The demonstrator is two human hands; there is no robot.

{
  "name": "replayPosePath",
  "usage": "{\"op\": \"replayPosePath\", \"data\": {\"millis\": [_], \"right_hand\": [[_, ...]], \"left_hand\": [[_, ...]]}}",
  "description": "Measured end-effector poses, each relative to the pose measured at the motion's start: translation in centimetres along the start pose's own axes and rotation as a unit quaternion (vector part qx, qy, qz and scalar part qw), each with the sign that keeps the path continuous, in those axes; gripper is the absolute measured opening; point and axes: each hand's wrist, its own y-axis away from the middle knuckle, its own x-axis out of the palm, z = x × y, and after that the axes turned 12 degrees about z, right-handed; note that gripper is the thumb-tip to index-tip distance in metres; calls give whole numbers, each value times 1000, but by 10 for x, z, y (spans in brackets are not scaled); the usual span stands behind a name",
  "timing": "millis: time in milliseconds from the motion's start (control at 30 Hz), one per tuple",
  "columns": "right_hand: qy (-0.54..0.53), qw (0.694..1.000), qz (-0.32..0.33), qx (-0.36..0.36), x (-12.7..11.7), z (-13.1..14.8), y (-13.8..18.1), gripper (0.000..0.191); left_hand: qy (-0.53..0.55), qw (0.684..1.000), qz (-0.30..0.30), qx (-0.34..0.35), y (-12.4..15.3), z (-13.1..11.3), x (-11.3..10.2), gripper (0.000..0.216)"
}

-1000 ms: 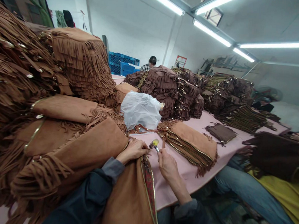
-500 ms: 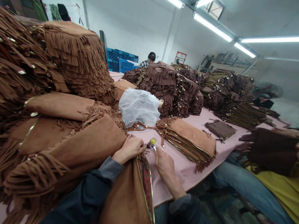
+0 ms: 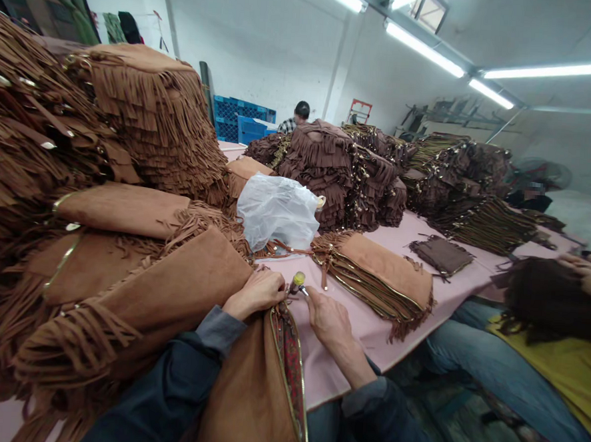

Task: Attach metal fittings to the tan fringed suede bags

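Observation:
A tan suede bag (image 3: 245, 391) lies across my lap, its gold zipper open on a red patterned lining (image 3: 289, 364). My left hand (image 3: 261, 291) is closed, pinching the bag's upper end at the table edge; the fingertips' exact grip is partly hidden. Just to its right, my right hand (image 3: 330, 320) is wrapped round the handle of a small hammer (image 3: 298, 281) with a yellow-faced head. The hammer head stands upright close to my left fingertips, above the zipper's end. I cannot make out whether it touches anything.
Tan fringed bags (image 3: 181, 294) are heaped on the left. A white plastic bag (image 3: 279, 210) and a stack of tan pouches (image 3: 383, 266) lie ahead on the pink-covered table (image 3: 368, 342). Dark brown piles (image 3: 319, 169) stand behind. At right, a co-worker's hands hold a dark bag (image 3: 555, 300).
The hammer head has shifted slightly left and tilted more upright beside my left fingers. My left hand keeps its place on the bag. The co-worker's dark bag has moved right.

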Motion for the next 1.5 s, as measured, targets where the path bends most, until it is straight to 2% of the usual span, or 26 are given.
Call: {"op": "replayPosePath", "data": {"millis": [200,367,433,500,567,667,733,833,933,1033,1133,1233,1333,1433,1500], "right_hand": [[-11,998,-61,26,0,6,2,38],[40,999,-9,17,3,9,-1,32],[47,998,-29,40,4,0,-5,34],[40,995,-58,71,8,-10,-10,35],[25,992,-86,88,15,-18,-14,36],[-14,988,-144,48,27,-23,-16,35],[-68,980,-187,2,32,-22,-13,34],[-183,956,-224,-54,34,-13,1,34],[-317,926,-186,-89,31,5,24,36],[-430,894,-88,-91,26,29,50,41],[-477,874,-25,-89,23,50,72,46],[-476,875,-2,-88,24,65,85,60],[-491,867,1,-83,29,70,88,64],[-552,830,5,-85,26,61,83,49],[-592,800,30,-90,13,46,77,43]], "left_hand": [[14,1000,-5,-8,1,-2,-1,40],[41,999,2,-15,0,4,4,24],[86,996,-14,-10,2,9,7,22],[176,984,-26,22,4,13,10,23],[303,950,-19,79,6,16,12,26],[476,865,12,158,10,16,11,35],[543,820,14,178,13,14,9,39],[595,783,-7,180,18,10,6,37],[615,766,-21,186,22,8,4,34],[611,768,-36,189,26,7,2,31],[594,779,-62,191,28,5,1,27],[584,784,-86,193,30,1,2,24],[581,785,-99,187,31,-2,0,26],[566,801,-107,166,31,1,-3,27],[557,809,-126,139,28,8,-4,28]]}}
